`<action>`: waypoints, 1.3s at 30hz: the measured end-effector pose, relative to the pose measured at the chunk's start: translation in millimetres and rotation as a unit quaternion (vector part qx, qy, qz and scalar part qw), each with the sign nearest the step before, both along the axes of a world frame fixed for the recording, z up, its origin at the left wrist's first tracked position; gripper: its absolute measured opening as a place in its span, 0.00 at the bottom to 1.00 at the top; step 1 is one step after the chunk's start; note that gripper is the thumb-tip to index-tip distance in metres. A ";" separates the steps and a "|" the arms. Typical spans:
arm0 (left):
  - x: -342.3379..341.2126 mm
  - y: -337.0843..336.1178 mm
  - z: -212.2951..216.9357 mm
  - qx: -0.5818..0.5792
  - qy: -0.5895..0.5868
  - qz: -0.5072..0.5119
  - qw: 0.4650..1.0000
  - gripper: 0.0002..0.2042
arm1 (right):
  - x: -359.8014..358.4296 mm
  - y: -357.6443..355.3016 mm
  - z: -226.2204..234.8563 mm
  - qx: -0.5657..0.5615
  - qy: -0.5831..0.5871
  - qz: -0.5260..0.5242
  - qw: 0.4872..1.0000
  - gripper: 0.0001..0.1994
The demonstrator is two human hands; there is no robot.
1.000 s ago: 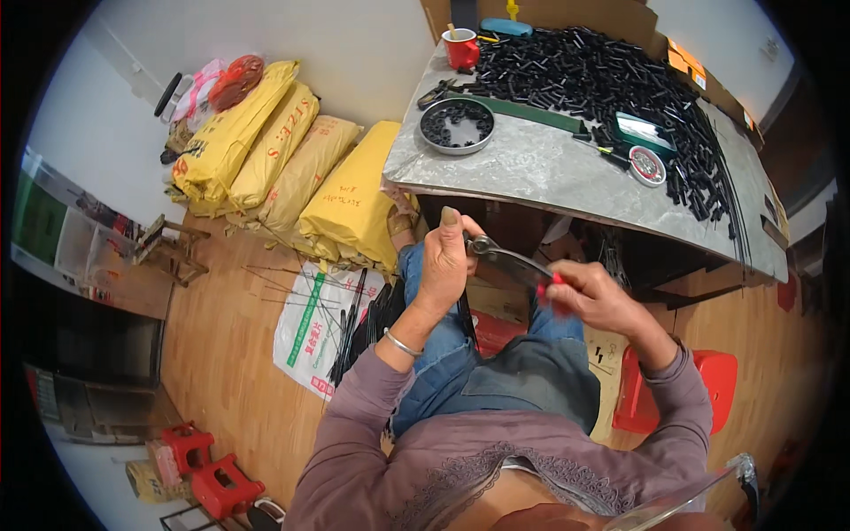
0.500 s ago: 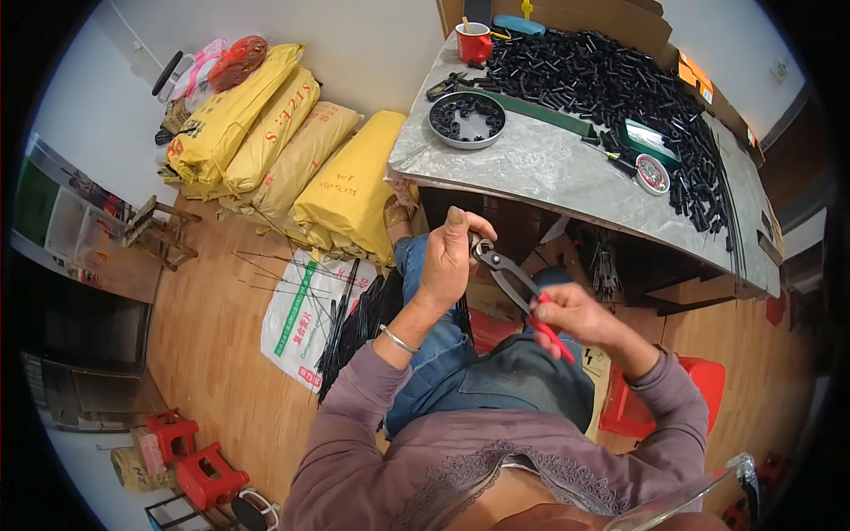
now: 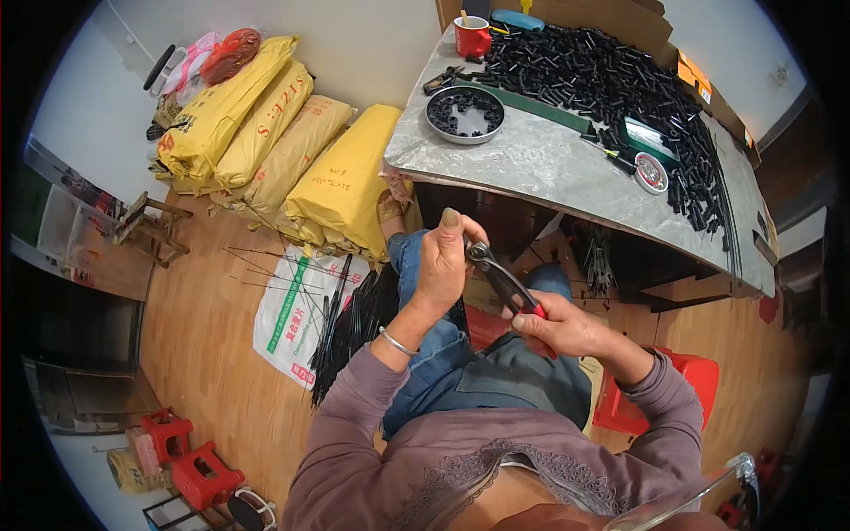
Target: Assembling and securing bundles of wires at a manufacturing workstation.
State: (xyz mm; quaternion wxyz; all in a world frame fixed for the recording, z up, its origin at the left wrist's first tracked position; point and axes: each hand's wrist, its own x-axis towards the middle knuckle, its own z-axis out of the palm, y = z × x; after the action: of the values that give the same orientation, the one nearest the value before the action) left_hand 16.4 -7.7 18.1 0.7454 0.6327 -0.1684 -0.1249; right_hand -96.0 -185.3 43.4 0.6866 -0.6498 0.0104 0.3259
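Observation:
My right hand [image 3: 560, 324] is wrapped round the red handles of a pair of pincers [image 3: 506, 285], which point up and to the left over my lap. Their dark metal jaws meet the fingertips of my left hand [image 3: 442, 265]. That hand is closed with its thumb raised, and whatever it pinches at the jaws is too small and hidden to name. In front of me, on the grey marbled table [image 3: 531, 164], stands a round metal dish [image 3: 464, 136] with small black parts in it. A large heap of short black tubes [image 3: 602, 80] covers the back of the table.
A red mug [image 3: 472, 37], a green strip [image 3: 531, 108] and a small round tin [image 3: 652, 173] are on the table. Yellow sacks [image 3: 341, 181] lie at the left. Black rods [image 3: 359, 319] rest on a white bag [image 3: 288, 310] on the floor. Red stools [image 3: 205, 476] stand lower left.
The pincers' handles have been squeezed together; they were spread apart before. My right hand has shifted slightly left, and my left hand has stayed nearly in place.

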 end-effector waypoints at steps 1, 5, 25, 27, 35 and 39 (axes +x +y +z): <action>1.0 2.2 -1.9 0.001 0.001 -0.001 1.000 0.35 | 2.5 -1.8 3.3 0.001 0.001 -0.001 1.000 0.14; 4.7 6.2 -4.7 -0.040 0.056 -0.067 0.995 0.34 | 7.7 -10.9 4.8 -0.012 -0.036 0.022 0.999 0.18; 3.4 3.8 -3.9 -0.002 0.037 -0.109 0.993 0.38 | 4.1 -20.4 17.6 0.119 0.083 0.066 0.987 0.23; 2.7 3.4 -4.3 0.000 0.039 -0.103 0.994 0.38 | 2.6 -20.3 10.6 0.126 0.081 0.065 0.987 0.23; 0.3 4.1 -0.7 0.010 0.046 -0.118 0.992 0.37 | -4.7 -4.5 1.5 0.119 0.087 0.038 0.988 0.19; 1.8 6.0 -3.4 -0.003 0.031 -0.130 0.991 0.37 | -8.3 7.3 2.6 0.094 0.116 0.006 0.989 0.20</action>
State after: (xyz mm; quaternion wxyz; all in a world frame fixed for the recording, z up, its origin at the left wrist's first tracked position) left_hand 18.2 -1.7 14.7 0.7293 0.5993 -0.2268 -0.2397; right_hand -104.3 -178.0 46.0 0.7370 -0.5399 0.0554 0.4028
